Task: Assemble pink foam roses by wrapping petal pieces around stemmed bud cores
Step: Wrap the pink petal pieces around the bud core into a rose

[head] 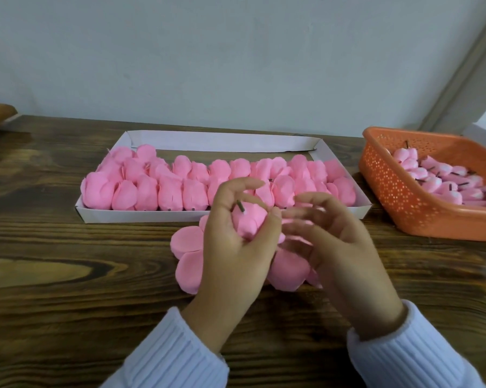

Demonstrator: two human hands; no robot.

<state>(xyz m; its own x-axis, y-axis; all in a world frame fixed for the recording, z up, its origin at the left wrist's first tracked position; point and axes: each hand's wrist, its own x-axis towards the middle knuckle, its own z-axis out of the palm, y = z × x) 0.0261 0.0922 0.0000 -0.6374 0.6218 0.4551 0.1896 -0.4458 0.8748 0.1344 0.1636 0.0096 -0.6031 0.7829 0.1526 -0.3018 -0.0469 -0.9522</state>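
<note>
My left hand (233,247) grips a pink foam bud core (249,222), its short dark stem (241,206) pointing up and away from me. Flat pink petal pieces (187,247) lie on the wooden table beneath both hands, partly hidden by them. My right hand (334,242) hovers just right of the bud with fingers loosely spread and blurred; it holds nothing that I can see.
A white cardboard tray (124,215) behind the hands holds several rows of finished pink roses (146,191). An orange perforated basket (390,197) at the right holds several stemmed bud cores (432,180). The wall stands close behind the table.
</note>
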